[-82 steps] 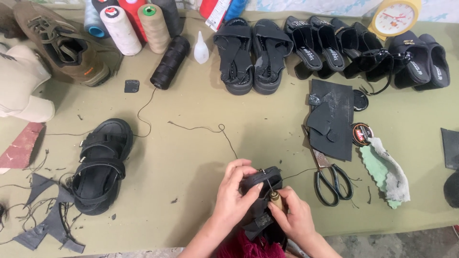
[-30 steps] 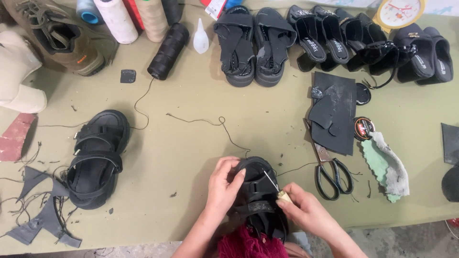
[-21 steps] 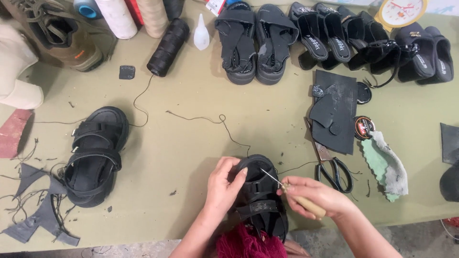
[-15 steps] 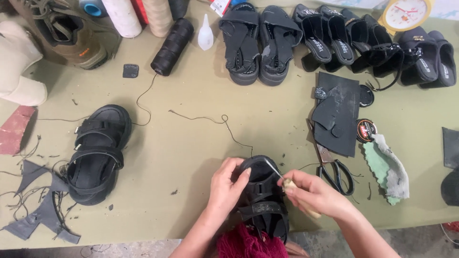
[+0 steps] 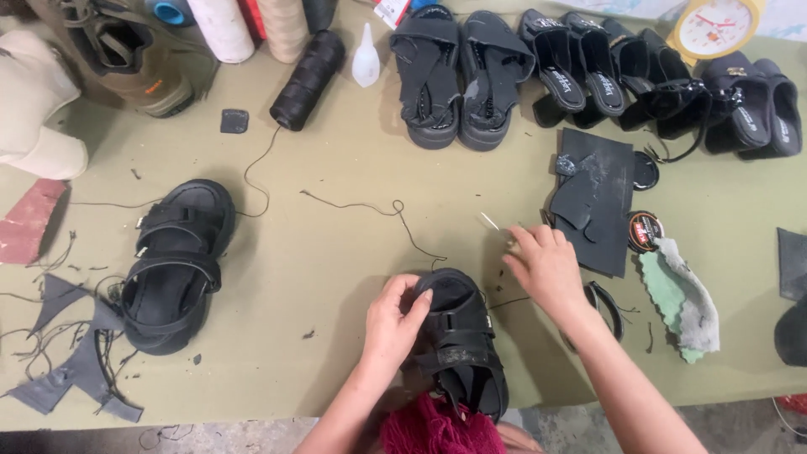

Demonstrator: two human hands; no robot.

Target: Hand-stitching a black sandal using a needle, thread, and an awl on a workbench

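My left hand (image 5: pixel 395 324) grips the front strap of a black sandal (image 5: pixel 461 340) that lies at the table's near edge. My right hand (image 5: pixel 548 267) is raised to the right of it and pinches a thin awl or needle (image 5: pixel 490 222), whose tip points up and left. A black thread (image 5: pixel 510 300) runs from the sandal toward that hand. The matching black sandal (image 5: pixel 172 265) lies at the left. A spool of black thread (image 5: pixel 307 81) lies at the back, its loose end trailing across the table.
Several pairs of black sandals (image 5: pixel 462 76) line the back edge, next to a yellow clock (image 5: pixel 710 27). Black leather pieces (image 5: pixel 593 197), a polish tin (image 5: pixel 646 231), a green rag (image 5: pixel 681 303) and scissors (image 5: pixel 607 307) lie at right. Leather scraps (image 5: pixel 76 361) lie at left.
My right hand has pulled the needle out of the sandal and moved up and to the right, drawing the thread after it. My left hand keeps its hold on the sandal.
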